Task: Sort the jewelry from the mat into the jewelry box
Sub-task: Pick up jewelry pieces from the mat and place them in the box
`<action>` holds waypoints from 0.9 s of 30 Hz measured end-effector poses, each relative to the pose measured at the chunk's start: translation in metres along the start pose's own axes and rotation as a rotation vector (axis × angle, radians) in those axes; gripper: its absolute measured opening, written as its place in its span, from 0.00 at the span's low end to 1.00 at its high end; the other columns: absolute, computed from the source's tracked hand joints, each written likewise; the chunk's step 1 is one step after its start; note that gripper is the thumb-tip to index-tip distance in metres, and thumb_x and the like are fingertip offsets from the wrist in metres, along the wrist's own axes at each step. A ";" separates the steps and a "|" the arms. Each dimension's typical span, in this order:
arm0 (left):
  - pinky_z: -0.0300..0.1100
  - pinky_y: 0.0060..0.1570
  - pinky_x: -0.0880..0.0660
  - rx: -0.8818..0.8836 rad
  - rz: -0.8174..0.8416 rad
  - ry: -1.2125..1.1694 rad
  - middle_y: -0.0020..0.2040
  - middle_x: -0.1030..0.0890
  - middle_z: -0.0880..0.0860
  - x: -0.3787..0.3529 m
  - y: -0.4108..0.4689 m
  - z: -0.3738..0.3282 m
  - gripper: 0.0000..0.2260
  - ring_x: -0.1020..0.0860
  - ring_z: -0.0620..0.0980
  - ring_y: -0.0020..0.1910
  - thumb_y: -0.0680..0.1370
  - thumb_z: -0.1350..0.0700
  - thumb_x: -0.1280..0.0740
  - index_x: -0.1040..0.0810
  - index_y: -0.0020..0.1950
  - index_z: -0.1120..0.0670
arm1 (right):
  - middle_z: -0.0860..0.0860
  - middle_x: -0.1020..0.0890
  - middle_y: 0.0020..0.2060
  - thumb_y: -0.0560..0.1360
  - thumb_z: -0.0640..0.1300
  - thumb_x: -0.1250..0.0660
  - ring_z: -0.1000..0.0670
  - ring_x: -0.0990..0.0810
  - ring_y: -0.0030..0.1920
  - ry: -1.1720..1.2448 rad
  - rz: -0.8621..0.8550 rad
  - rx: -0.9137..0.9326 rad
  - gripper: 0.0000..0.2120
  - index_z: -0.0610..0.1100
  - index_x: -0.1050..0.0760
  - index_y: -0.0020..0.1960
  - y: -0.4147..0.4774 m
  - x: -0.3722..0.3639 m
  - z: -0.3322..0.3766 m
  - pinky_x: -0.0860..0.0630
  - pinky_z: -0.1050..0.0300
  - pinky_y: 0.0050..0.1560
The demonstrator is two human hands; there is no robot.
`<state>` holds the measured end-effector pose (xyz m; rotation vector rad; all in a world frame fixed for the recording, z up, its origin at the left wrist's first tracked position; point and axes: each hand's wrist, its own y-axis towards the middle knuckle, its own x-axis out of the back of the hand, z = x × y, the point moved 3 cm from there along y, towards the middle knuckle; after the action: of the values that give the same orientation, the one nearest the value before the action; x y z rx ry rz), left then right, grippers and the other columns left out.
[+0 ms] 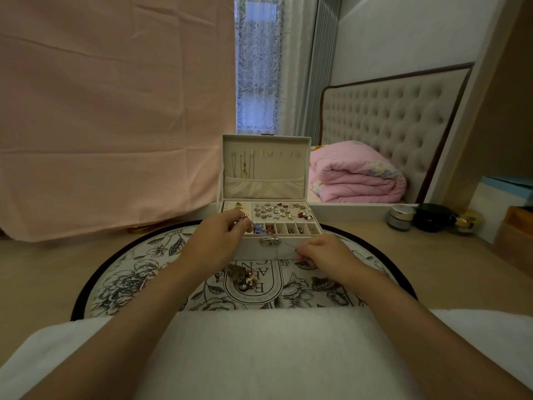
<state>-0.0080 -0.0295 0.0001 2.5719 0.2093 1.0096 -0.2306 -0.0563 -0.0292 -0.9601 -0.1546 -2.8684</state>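
Nearest the viewer, two bare forearms are reaching over a white cloth (259, 347) toward an open jewelry box (259, 252), which is standing on the far half of a round floral mat (138, 264).

Just in front of the box, a small tangled pile of jewelry (242, 277) is lying on the mat and waiting to be sorted. A darker loose piece (320, 282) is sitting in front of the box's right corner.

The right hand (320, 252) is hovering against the box's front wall, fingertips pinched together on what looks like a thin chain (288, 246), though it is too fine to be sure.

The left hand (222, 235) is hanging over the box's front-left corner, fingers curled around a gold ring-like piece (243, 219).

Inside the box, a row of small compartments (291, 228) along the front is holding beads and little items. Behind that row, many earrings (277, 212) are filling the wide tray. A few necklaces (245, 166) are hanging inside the raised lid (265, 184).

The sorting is looking well along, with only the pile, the loose piece and the two held items left to place.
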 end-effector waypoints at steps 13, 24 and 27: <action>0.45 0.35 0.31 0.449 0.163 -0.537 0.28 0.33 0.54 -0.002 0.004 0.024 0.15 0.29 0.53 0.28 0.81 0.58 0.44 0.30 0.35 0.57 | 0.51 0.21 0.32 0.78 0.45 0.31 0.58 0.34 0.21 0.174 0.053 -0.043 0.09 0.47 0.13 0.43 0.000 -0.005 0.000 0.38 0.64 0.23; 0.37 0.27 0.35 0.046 0.371 -0.557 0.31 0.30 0.50 -0.011 -0.008 -0.021 0.13 0.32 0.46 0.27 0.85 0.54 0.44 0.21 0.52 0.56 | 0.53 0.16 0.42 0.78 0.51 0.32 0.53 0.19 0.45 -0.468 0.205 0.054 0.08 0.48 0.18 0.45 0.002 -0.012 0.000 0.22 0.57 0.48; 0.33 0.25 0.37 0.045 0.412 -0.532 0.30 0.32 0.48 -0.015 -0.011 -0.028 0.13 0.35 0.43 0.25 0.85 0.55 0.44 0.20 0.52 0.56 | 0.55 0.18 0.49 0.77 0.46 0.32 0.53 0.21 0.51 -0.609 0.257 0.057 0.06 0.51 0.18 0.52 -0.003 -0.007 0.007 0.24 0.58 0.53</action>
<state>-0.0387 -0.0156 0.0054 2.8763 -0.4559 0.4005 -0.2213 -0.0523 -0.0278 -1.6707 -0.1469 -2.2515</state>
